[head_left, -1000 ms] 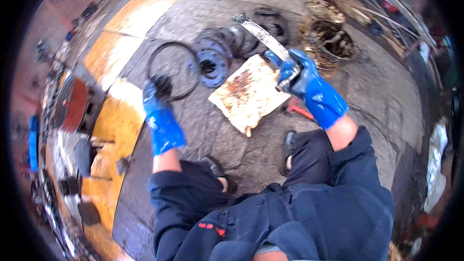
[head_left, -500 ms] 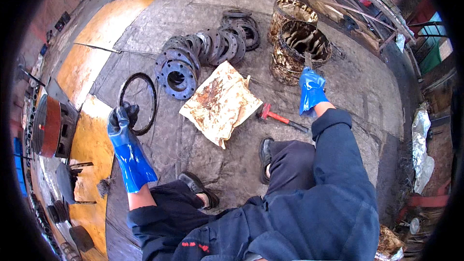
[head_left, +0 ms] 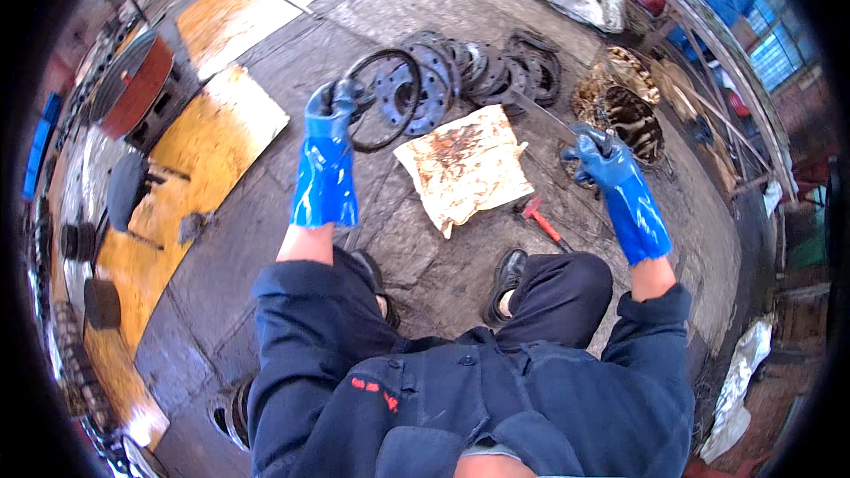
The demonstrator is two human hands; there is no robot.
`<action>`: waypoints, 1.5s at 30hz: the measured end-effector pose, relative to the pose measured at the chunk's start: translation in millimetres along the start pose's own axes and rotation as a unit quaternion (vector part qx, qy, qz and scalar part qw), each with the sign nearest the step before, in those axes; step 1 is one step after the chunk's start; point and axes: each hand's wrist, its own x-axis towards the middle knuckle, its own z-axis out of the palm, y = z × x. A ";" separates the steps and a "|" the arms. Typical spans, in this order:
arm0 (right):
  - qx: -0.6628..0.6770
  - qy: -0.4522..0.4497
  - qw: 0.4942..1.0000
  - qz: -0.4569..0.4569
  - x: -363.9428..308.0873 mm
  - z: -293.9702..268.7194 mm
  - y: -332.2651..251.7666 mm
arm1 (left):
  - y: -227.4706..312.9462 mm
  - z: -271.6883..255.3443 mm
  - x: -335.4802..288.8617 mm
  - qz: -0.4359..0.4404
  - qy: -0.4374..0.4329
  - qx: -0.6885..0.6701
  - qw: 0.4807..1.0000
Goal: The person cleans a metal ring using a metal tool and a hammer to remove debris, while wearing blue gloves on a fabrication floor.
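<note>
My left hand (head_left: 329, 111), in a long blue rubber glove, is closed on the edge of a thin black ring (head_left: 417, 96). The ring is held up in front of a row of dark metal flanges (head_left: 465, 66) with bolt holes. My right hand (head_left: 604, 156), gloved alike, grips a thin, flat metal blade (head_left: 540, 111) that points up and left. Beside that hand stands a can with a stained, streaked inside (head_left: 630, 124). Between my hands lies a pale folded cloth (head_left: 460, 173) with brown stains. The blade's handle is hidden by my fingers.
A red-headed hammer (head_left: 544, 219) lies right of the cloth. A second stained can (head_left: 630, 69) stands behind the first. At left are a reddish-brown drum (head_left: 133, 93) and a dark stool (head_left: 128, 188). A metal frame (head_left: 726, 80) runs along the right.
My left hand has lifted the ring off the floor and moved it toward the flanges. The blade has come out of the can in my right hand. My view has shifted and turned.
</note>
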 end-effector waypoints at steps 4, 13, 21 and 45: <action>0.027 -0.129 0.976 -0.171 -19.8 91.6 -56.6 | 6.0 -13.9 -0.9 -0.010 0.006 0.039 0.999; 0.024 -0.110 0.972 -0.207 -13.1 116.7 -55.4 | 9.3 -10.1 -3.4 -0.070 -0.021 -0.005 0.997; 0.042 -0.112 0.974 -0.192 -3.3 111.4 -34.6 | 7.7 -17.5 -2.2 -0.090 0.004 0.019 0.996; 0.546 -0.173 0.717 0.398 -14.8 206.1 -8.5 | -1.9 -1.2 -0.6 0.042 0.029 0.089 0.995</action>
